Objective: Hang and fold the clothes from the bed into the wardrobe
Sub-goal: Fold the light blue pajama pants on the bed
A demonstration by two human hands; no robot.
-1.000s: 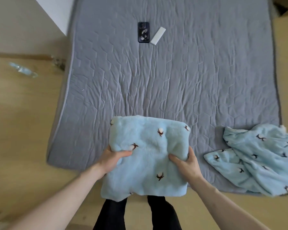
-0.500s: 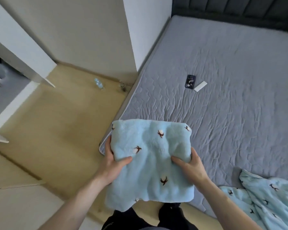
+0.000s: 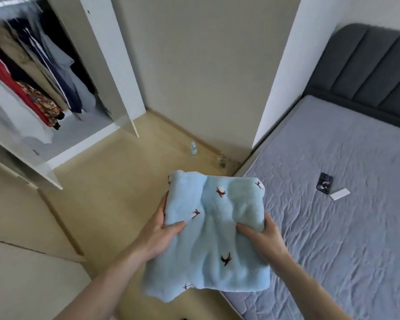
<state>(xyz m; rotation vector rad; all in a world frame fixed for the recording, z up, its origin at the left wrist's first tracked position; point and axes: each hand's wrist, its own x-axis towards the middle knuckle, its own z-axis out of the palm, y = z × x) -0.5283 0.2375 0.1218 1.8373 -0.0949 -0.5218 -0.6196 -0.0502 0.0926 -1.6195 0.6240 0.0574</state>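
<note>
A folded light-blue fleece garment (image 3: 217,239) with small dark bird motifs is held in the air over the floor beside the bed (image 3: 333,227). My left hand (image 3: 159,229) grips its left edge, thumb on top. My right hand (image 3: 261,234) grips its right edge the same way. The open wardrobe (image 3: 39,88) stands at the upper left with several hung clothes in red, beige, navy and pale blue on a rail.
A white wardrobe door (image 3: 116,72) stands open toward the room. A small plastic bottle (image 3: 193,148) and a small glass object (image 3: 222,160) sit on the wooden floor by the wall. A phone (image 3: 324,182) and a white strip (image 3: 339,194) lie on the grey mattress.
The view has swung left from the bed toward the wardrobe. The folded garment stayed held in both hands and left the mattress edge; the second blue garment went out of view.
</note>
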